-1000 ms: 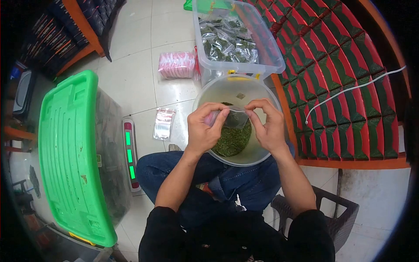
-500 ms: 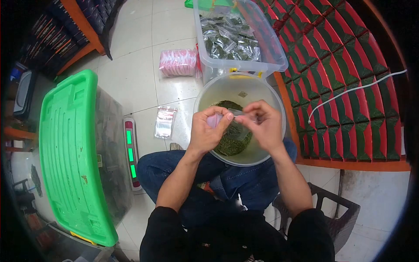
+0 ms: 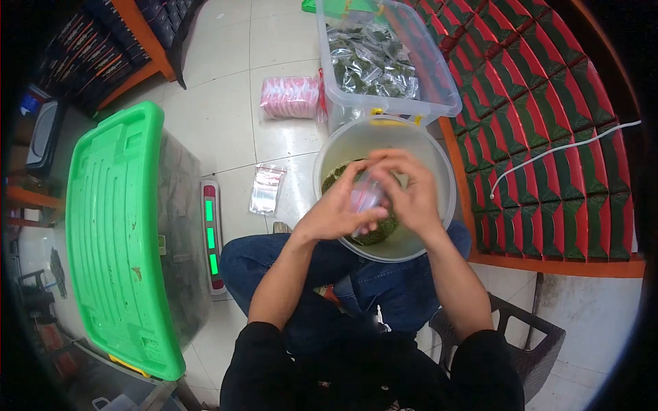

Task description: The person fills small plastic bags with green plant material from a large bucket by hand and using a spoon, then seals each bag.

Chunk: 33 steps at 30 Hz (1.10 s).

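Note:
Both hands are together over a round, whitish bucket (image 3: 439, 161) with dark green dried flakes (image 3: 384, 233) at its bottom. My left hand (image 3: 332, 212) holds a small clear plastic bag (image 3: 364, 198) with a pinkish-lilac tint, thumb along its near side. Curled over the top of the bag is my right hand (image 3: 411, 188), its fingers smeared by motion. A small stack of flat clear zip bags (image 3: 266, 192) lies on the floor left of the bucket.
Beyond the bucket stands a clear tub (image 3: 428, 103) of filled bags (image 3: 373, 58), beside a bundle of pink-striped bags (image 3: 289, 97). At left are a scale with green displays (image 3: 211, 236) and a green-lidded bin (image 3: 116, 240). Red-and-green packets (image 3: 541, 137) fill a rack at right.
The hands have closed in around the small bag, the right one moving left over it in a blur. Before, the fingertips pinched the bag's edge. The whole view has shifted slightly.

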Available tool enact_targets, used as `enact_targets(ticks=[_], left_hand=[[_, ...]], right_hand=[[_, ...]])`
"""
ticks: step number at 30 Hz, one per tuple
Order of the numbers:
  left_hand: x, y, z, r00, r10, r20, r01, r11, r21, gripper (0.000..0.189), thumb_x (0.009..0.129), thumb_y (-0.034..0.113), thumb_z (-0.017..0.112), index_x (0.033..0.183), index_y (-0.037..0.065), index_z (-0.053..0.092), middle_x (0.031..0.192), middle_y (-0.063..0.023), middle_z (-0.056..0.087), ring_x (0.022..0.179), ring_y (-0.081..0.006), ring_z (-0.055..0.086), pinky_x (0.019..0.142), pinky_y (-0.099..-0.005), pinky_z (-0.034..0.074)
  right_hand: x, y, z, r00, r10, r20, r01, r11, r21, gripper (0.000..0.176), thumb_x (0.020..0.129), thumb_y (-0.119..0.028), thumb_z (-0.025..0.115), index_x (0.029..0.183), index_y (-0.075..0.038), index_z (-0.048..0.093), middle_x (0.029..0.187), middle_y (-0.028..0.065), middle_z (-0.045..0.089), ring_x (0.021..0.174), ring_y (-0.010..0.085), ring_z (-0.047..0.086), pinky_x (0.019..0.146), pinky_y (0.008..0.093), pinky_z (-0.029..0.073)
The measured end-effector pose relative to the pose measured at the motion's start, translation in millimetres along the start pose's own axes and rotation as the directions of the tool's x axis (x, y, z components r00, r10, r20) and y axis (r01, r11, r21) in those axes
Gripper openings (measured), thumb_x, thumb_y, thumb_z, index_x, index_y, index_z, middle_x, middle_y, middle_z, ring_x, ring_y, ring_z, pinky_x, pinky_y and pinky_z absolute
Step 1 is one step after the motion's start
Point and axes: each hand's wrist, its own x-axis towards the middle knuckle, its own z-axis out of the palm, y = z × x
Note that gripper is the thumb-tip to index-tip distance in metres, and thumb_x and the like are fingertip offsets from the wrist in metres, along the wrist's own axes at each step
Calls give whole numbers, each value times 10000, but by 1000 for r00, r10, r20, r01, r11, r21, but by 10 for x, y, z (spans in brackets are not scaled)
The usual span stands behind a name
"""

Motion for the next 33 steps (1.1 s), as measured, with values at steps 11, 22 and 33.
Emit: enact_targets(ticks=[11, 22, 33], left_hand=[[25, -69, 68, 923, 311, -226, -182, 872, 454, 125, 891, 102, 756, 881, -17, 718, 710, -27, 669, 730, -99, 603, 694, -289, 507], [35, -105, 41, 937, 332, -107, -270, 884, 382, 130, 924, 80, 676, 846, -23, 676, 688, -60, 629, 693, -60, 546, 620, -280, 463], [144, -264, 241, 671, 686, -280, -275, 582, 765, 199, 807, 34, 711, 674, 13, 564, 572, -159, 552, 497, -296, 581, 494, -375, 454]], right_hand=[[67, -146, -285, 973, -214, 84, 228, 849, -477, 122, 879, -118, 749, 946, -32, 693, 1173, 144, 633, 1093, 293, 599, 941, 399, 459], [-125, -278, -221, 945, 151, 290, -63, 955, -289, 260, 952, -177, 611, 803, 35, 636, 703, 239, 612, 676, 433, 623, 660, 500, 483], [-150, -315, -93, 984, 181, -9, -136, 706, -695, 255, 893, -182, 642, 769, 34, 698, 713, 267, 664, 680, 471, 660, 680, 533, 542]])
